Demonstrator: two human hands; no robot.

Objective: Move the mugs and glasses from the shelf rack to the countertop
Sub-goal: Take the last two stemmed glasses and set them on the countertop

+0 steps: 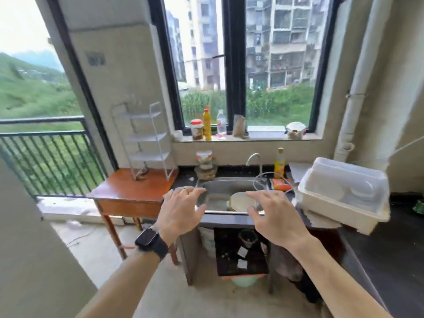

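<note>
A white wire shelf rack (146, 138) with three tiers stands on a small wooden side table (128, 191) at the left. I see no mugs or glasses on its tiers; a small blurred object (143, 172) lies at its foot. The dark countertop (183, 180) runs right of the table around a steel sink (224, 193). My left hand (181, 212), with a black watch on the wrist, hovers open in front of the sink's left edge. Level with it to the right, over the sink's front edge, my right hand (273, 216) holds nothing, fingers spread.
A plate (241, 201) lies in the sink under a tap (252, 158). Stacked containers (205, 166) and a yellow bottle (279, 162) stand behind the sink. A white lidded dish box (344, 193) fills the counter's right. Jars and bottles line the window sill (247, 138). A balcony railing (46, 157) is at the left.
</note>
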